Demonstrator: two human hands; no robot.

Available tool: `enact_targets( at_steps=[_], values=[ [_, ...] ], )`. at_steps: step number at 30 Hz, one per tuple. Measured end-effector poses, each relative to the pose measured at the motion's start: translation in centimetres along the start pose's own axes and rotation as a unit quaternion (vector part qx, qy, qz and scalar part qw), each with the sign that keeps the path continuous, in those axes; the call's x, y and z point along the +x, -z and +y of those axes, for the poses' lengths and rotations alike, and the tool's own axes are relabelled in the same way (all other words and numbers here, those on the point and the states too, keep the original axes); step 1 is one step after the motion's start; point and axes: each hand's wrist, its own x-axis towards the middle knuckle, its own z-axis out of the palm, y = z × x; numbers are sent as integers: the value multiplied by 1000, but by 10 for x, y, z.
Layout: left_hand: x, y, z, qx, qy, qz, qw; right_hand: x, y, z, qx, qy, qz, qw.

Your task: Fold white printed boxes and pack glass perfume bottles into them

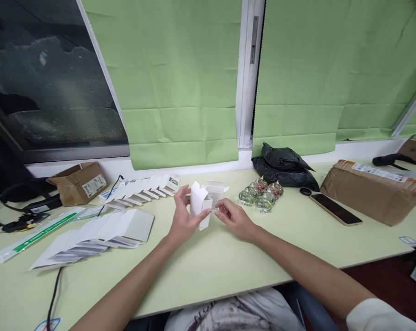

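Observation:
My left hand [184, 216] grips a small white carton [199, 202] from its left side, thumb across the front. The carton is tilted, with flaps standing out at its top and bottom. My right hand [236, 219] is closed in a pinch just right of the carton; what its fingertips hold, if anything, is too small to make out. Right behind the carton lies a white piece with small printed text [215, 189]. Farther right, several shiny round ornaments [259, 193], some green and some reddish gold, sit in clear wrapping.
On the left lie a row of white cartons [147, 189], flat white cartons [104, 232], an opened brown box [80, 184], a green-striped plastic sleeve [38, 234] and a black cable [54, 294]. Black plastic bags [282, 165], a phone [335, 209] and a taped cardboard box [373, 193] are on the right.

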Motion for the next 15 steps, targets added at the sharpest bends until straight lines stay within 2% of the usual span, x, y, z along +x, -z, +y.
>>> enact_targets(
  at_steps=[3, 7, 15],
  values=[
    [-9, -11, 1, -75, 43, -44, 995, -2, 2, -3, 13, 7, -38, 999],
    [-12, -16, -2, -90, 86, -66, 990, -1, 4, -6, 25, 0, -66, 998],
    [-14, -15, -4, -67, 65, -108, 990, -3, 2, -9, 51, -10, -59, 997]
  ],
)
